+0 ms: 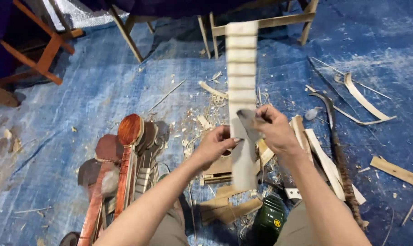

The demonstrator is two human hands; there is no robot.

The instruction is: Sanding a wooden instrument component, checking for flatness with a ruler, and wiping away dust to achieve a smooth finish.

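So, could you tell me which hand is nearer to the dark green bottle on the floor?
Right. The right hand holds the pale fretted strip almost straight above the green bottle; the left hand grips the strip further left.

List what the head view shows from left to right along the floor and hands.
Orange wooden frame → reddish spoon-shaped pieces → left hand → pale notched strip → right hand → curved pale strip → flat wood offcut.

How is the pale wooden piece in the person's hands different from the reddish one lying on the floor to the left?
The pale neck piece is bare, unfinished wood crossed by ridges; the reddish neck piece looks stained and glossy. The pale one is held up by the left hand and right hand; the reddish one lies in a pile. Both are long and narrow.
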